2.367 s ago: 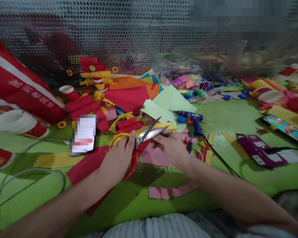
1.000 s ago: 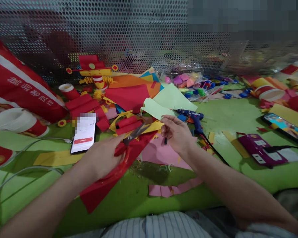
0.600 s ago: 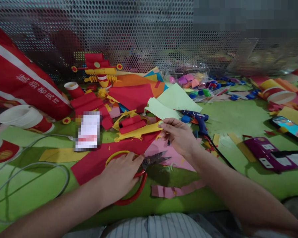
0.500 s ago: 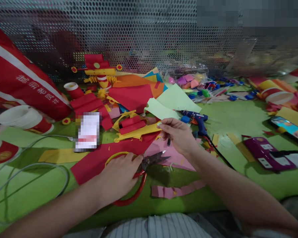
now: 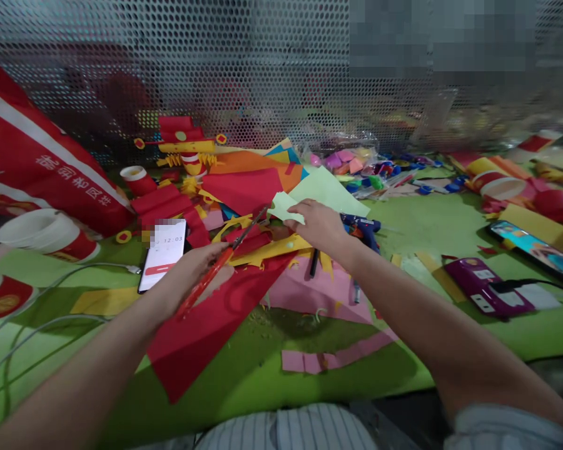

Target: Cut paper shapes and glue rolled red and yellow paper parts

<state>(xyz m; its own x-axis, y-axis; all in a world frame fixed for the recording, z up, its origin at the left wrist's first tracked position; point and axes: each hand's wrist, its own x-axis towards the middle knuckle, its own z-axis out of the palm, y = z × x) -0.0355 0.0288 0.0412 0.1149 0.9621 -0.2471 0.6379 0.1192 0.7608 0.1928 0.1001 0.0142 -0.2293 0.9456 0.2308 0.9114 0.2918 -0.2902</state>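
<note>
My left hand (image 5: 194, 269) is closed around the red handles of the scissors (image 5: 209, 281), whose dark blades point up and away to the right. Past the blade tips, a curled piece of pale green paper (image 5: 284, 206) is pinched at its right edge by my right hand (image 5: 321, 228). Below the hands lie a yellow paper strip (image 5: 274, 251) with cut edges and a large red paper sheet (image 5: 216, 331). Rolled red paper (image 5: 258, 242) sits behind the strip, partly hidden by the blades.
A phone (image 5: 166, 250) lies beside my left hand, near a white cable (image 5: 65, 275). The hot glue gun (image 5: 366, 230) rests just right of my right hand. A purple power strip (image 5: 485, 287) and paper cups (image 5: 47, 234) stand at the sides. Perforated metal (image 5: 263, 75) rises behind.
My left hand has lifted the scissors off the table and swung them leftward, blades up. The right hand has moved from the yellow strip to the pale green paper. The red sheet has shifted.
</note>
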